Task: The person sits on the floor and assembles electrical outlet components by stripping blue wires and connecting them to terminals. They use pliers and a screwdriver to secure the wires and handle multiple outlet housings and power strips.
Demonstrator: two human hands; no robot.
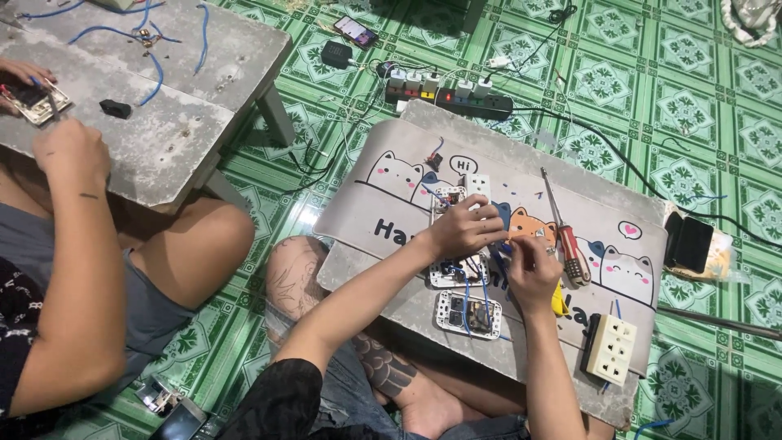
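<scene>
Person sits on a green tiled floor (pixel 652 73) w/ a low grey board (pixel 521 358) across the lap, cat-print mat (pixel 383 208) on top. Left hand (pixel 464 228) sits mid-mat, fingers curled together over a small white switch part (pixel 478 187) & blue wires (pixel 481 285); whether it's actually pinched can't be told. Right hand (pixel 531 265) is just right of it, nearly touching, fingers bunched tight around a blue wire end, ring on one finger. Something yellow (pixel 559 301) peeks out under the right hand, too hidden to name.

Near side of the hands: two open switch frames (pixel 467 314), one just under the left hand, the other nearer the person, blue wires running between them. Right of the hands lies a screwdriver (pixel 566 236), red handle, shaft pointing far. Near-right corner of the mat: cream socket block (pixel 611 349). Off the board's right edge, a dark phone (pixel 691 243).

Far side, on the floor: a power strip (pixel 452 94) w/ several white plugs in, cables trailing off, plus another phone (pixel 355 31), screen lit.

Left: a co-worker at a second grey board (pixel 163 90), one hand (pixel 69 151) raised, the other (pixel 20 77) at a switch frame (pixel 37 102) at the far-left edge; blue wires (pixel 155 73) loose on that board.
</scene>
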